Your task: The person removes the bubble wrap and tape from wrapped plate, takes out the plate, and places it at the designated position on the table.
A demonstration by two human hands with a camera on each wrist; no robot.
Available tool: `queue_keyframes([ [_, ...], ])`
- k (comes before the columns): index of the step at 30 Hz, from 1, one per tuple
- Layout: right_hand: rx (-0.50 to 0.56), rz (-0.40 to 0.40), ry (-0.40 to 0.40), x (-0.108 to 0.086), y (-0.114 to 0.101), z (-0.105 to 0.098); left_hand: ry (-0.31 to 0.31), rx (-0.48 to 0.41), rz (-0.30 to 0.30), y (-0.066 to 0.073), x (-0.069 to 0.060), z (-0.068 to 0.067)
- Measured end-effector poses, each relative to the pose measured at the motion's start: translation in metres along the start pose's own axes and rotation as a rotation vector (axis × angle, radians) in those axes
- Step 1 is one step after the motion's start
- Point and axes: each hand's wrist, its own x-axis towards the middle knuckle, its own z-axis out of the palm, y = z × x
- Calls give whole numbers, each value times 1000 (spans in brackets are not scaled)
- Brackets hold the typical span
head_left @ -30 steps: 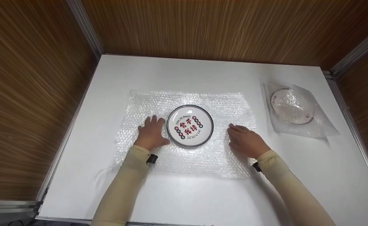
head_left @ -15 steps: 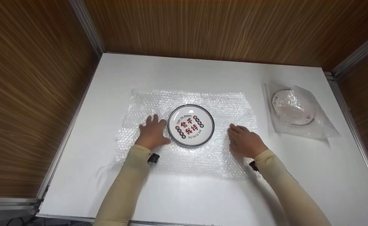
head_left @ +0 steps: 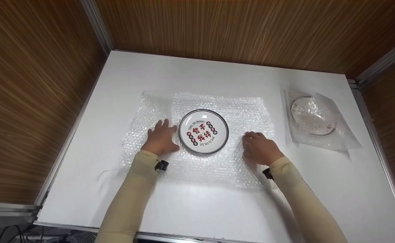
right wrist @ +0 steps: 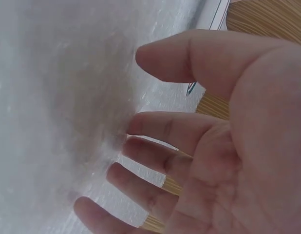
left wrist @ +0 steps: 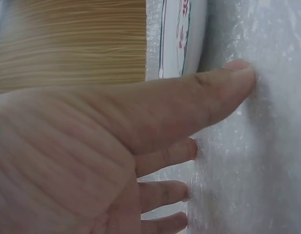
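A round white plate (head_left: pixel 203 131) with a dark rim and red characters lies face up on a sheet of bubble wrap (head_left: pixel 210 170). Just left of the plate, my left hand (head_left: pixel 160 138) rests on the wrap with its fingers spread. The left wrist view has the thumb (left wrist: pixel 223 90) and fingertips against the wrap, beside the plate's outer side (left wrist: pixel 182 39). To the plate's right, apart from it, my right hand (head_left: pixel 260 147) touches the wrap. Its fingers (right wrist: pixel 155 124) look extended and separated in the right wrist view, with nothing gripped.
A second plate (head_left: pixel 313 115) inside a clear bubble-wrap bag (head_left: pixel 339 141) lies at the right of the white table (head_left: pixel 190 212). Wood-grain panels (head_left: pixel 217 30) with metal frames enclose the back and sides. Cables (head_left: pixel 18 233) show below the table's front left corner.
The head view has shifted slightly. A crease now shows in the wrap's upper left part, near my left hand. Both hands stay almost in place, and the plate still lies between them.
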Motion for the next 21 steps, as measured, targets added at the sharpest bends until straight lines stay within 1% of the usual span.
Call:
queue_keyframes([
  [2,34,12,-29,0,1,0,-2,23,10,-1,0,-1],
  [4,88,40,-55,-1,2,0,-2,24,18,-2,0,-1],
  [6,138,74,-63,-2,4,0,4,12,22,-3,0,0],
  [9,169,96,-60,-5,5,2,10,-4,24,-3,-1,1],
  [12,204,111,-15,-8,3,8,13,-5,17,-4,-2,1],
  [13,222,109,13,-8,2,10,12,-3,17,-4,-2,0],
  [15,230,75,87,-9,0,15,18,-1,16,-3,-2,-3],
  [17,244,72,146,-11,-4,18,15,1,13,-2,-2,-5],
  [19,248,79,172,-13,-7,21,7,5,13,-1,-3,-6],
  [20,246,93,176,-15,-9,22,10,9,16,-1,-3,-6],
  [21,258,125,175,-17,-11,22,11,8,19,0,-3,-6],
])
